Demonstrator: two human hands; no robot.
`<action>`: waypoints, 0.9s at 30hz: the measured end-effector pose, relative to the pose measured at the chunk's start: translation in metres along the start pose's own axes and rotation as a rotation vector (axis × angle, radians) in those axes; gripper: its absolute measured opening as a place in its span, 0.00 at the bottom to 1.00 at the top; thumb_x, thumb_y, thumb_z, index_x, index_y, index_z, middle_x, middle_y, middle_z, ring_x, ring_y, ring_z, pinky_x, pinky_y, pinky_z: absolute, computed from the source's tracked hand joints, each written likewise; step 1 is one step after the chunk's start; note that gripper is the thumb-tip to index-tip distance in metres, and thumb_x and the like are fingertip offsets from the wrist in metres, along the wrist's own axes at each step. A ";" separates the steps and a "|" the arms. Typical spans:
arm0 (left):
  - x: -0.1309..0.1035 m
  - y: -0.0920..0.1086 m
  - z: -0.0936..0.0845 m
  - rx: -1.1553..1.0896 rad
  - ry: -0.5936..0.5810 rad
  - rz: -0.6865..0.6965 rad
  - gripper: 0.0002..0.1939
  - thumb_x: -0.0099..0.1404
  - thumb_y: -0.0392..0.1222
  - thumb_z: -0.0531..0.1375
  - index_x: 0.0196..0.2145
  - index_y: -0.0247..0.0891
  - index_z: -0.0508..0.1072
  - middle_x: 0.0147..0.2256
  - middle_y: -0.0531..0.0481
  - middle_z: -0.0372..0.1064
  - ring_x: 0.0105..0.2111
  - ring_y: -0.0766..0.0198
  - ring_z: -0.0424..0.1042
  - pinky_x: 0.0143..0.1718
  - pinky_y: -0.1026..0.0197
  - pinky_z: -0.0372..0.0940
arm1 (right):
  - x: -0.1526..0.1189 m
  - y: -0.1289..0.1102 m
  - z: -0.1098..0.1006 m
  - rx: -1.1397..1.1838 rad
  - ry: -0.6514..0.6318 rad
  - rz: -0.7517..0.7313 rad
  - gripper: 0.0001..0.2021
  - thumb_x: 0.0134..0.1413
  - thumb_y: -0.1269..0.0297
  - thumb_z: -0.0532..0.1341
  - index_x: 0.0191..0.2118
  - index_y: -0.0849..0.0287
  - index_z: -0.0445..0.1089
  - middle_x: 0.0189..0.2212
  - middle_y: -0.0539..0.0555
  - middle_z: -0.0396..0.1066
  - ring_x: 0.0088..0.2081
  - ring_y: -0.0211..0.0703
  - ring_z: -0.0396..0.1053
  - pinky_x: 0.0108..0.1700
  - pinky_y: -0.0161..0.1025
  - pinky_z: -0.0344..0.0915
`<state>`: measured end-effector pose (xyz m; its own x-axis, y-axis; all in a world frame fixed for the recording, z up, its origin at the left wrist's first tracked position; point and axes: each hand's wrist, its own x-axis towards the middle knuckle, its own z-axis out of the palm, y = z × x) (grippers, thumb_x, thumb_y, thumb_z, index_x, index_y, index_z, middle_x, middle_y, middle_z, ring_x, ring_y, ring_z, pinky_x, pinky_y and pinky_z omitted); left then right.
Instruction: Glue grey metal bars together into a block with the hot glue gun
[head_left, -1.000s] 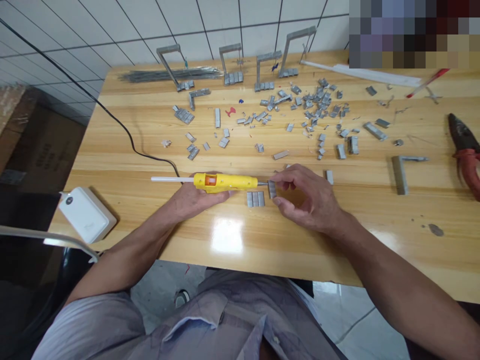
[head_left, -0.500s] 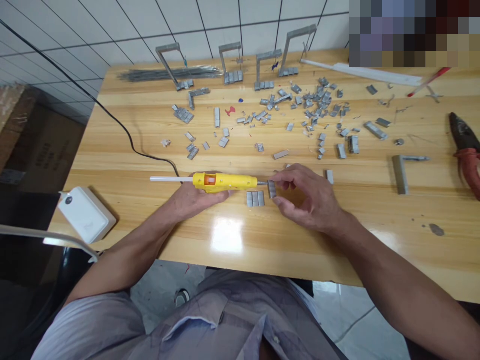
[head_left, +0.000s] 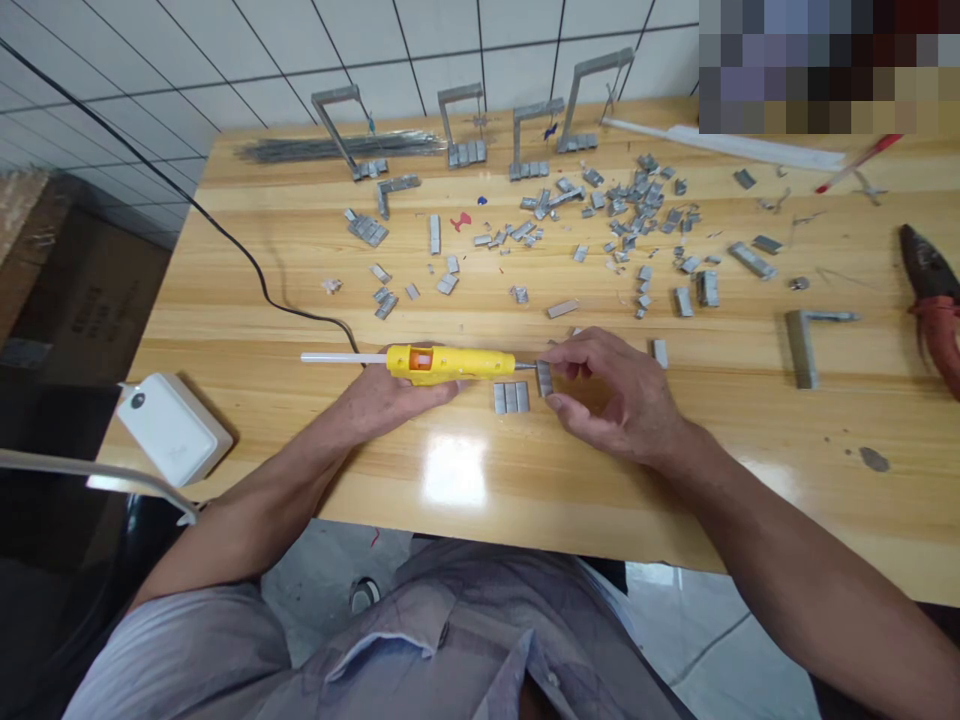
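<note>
My left hand is wrapped round a yellow hot glue gun, with a white glue stick poking out of its back end. The gun's metal nozzle points right and meets, or nearly meets, a small grey block of staples. Thumb and forefinger of my right hand pinch that block by its ends, just above the table. Below the nozzle, a flat group of staple blocks lies side by side on the wood.
Small frames built of staples stand along the tiled wall. Loose staple pieces litter the table's middle. An L-shaped staple piece and red-handled pliers lie right. A black cord and a white box are left.
</note>
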<state>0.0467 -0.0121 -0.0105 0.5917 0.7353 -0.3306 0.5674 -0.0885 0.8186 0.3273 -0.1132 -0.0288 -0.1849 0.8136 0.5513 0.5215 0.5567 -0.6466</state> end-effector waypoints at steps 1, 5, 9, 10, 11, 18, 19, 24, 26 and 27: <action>0.000 0.000 0.000 0.003 -0.001 0.001 0.22 0.65 0.57 0.68 0.49 0.40 0.80 0.47 0.45 0.82 0.44 0.51 0.80 0.46 0.52 0.75 | 0.000 0.000 0.000 -0.002 -0.002 0.003 0.15 0.59 0.68 0.67 0.51 0.55 0.72 0.36 0.53 0.74 0.34 0.44 0.72 0.38 0.42 0.73; 0.000 0.000 0.000 0.025 -0.003 0.007 0.22 0.65 0.57 0.68 0.50 0.40 0.80 0.47 0.45 0.82 0.44 0.51 0.80 0.44 0.53 0.75 | 0.000 -0.001 -0.001 -0.003 -0.006 0.007 0.15 0.59 0.68 0.67 0.51 0.55 0.72 0.36 0.53 0.74 0.34 0.44 0.72 0.38 0.42 0.73; 0.000 0.001 0.000 0.022 0.001 0.009 0.22 0.65 0.57 0.68 0.49 0.39 0.80 0.47 0.45 0.82 0.43 0.52 0.80 0.44 0.54 0.74 | 0.000 -0.001 -0.001 0.000 -0.004 0.009 0.14 0.59 0.68 0.67 0.50 0.55 0.72 0.35 0.54 0.74 0.34 0.44 0.73 0.38 0.42 0.73; 0.000 0.001 0.000 0.023 0.001 0.008 0.22 0.65 0.57 0.68 0.49 0.39 0.80 0.47 0.45 0.82 0.43 0.52 0.80 0.44 0.54 0.74 | 0.000 -0.001 -0.001 0.002 -0.004 0.008 0.14 0.59 0.68 0.67 0.50 0.55 0.72 0.35 0.53 0.74 0.34 0.44 0.73 0.38 0.42 0.73; 0.000 0.002 0.000 0.025 0.000 0.007 0.22 0.65 0.57 0.68 0.49 0.40 0.80 0.47 0.45 0.82 0.43 0.52 0.80 0.44 0.54 0.74 | 0.000 -0.001 -0.001 0.002 -0.004 0.008 0.14 0.59 0.68 0.67 0.50 0.55 0.72 0.35 0.53 0.74 0.35 0.44 0.73 0.38 0.42 0.73; 0.000 0.000 -0.001 0.010 -0.008 0.004 0.22 0.64 0.58 0.68 0.49 0.40 0.80 0.48 0.44 0.82 0.46 0.50 0.80 0.47 0.52 0.75 | 0.000 0.000 0.000 0.004 -0.006 0.004 0.15 0.58 0.69 0.67 0.51 0.55 0.71 0.36 0.53 0.74 0.35 0.43 0.72 0.38 0.42 0.73; 0.000 0.000 -0.001 0.013 -0.005 -0.003 0.23 0.64 0.57 0.68 0.49 0.39 0.80 0.48 0.44 0.82 0.46 0.50 0.80 0.47 0.52 0.75 | 0.000 0.000 0.000 0.004 -0.005 0.003 0.15 0.58 0.69 0.67 0.51 0.55 0.71 0.36 0.53 0.74 0.35 0.43 0.72 0.38 0.42 0.73; -0.002 0.006 0.000 0.018 0.015 -0.027 0.22 0.64 0.56 0.68 0.49 0.38 0.80 0.46 0.45 0.82 0.44 0.53 0.80 0.45 0.55 0.74 | 0.000 0.000 0.000 0.001 0.000 0.008 0.14 0.58 0.68 0.67 0.50 0.56 0.72 0.35 0.53 0.73 0.34 0.44 0.72 0.38 0.42 0.72; -0.002 0.008 0.000 0.016 -0.003 -0.033 0.22 0.66 0.55 0.68 0.50 0.37 0.80 0.46 0.46 0.82 0.44 0.55 0.80 0.46 0.56 0.74 | 0.000 0.000 0.000 0.004 0.006 0.004 0.14 0.58 0.68 0.67 0.50 0.56 0.72 0.35 0.53 0.73 0.34 0.44 0.72 0.38 0.42 0.72; -0.002 0.009 0.000 0.016 -0.010 -0.034 0.21 0.66 0.54 0.67 0.50 0.37 0.79 0.46 0.46 0.82 0.44 0.55 0.80 0.46 0.56 0.74 | 0.000 0.000 0.000 0.005 0.007 0.003 0.14 0.58 0.68 0.67 0.50 0.56 0.72 0.35 0.53 0.73 0.34 0.44 0.72 0.38 0.42 0.72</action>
<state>0.0503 -0.0149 -0.0028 0.5773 0.7314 -0.3630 0.5963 -0.0740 0.7994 0.3273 -0.1134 -0.0289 -0.1776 0.8138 0.5534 0.5182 0.5554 -0.6504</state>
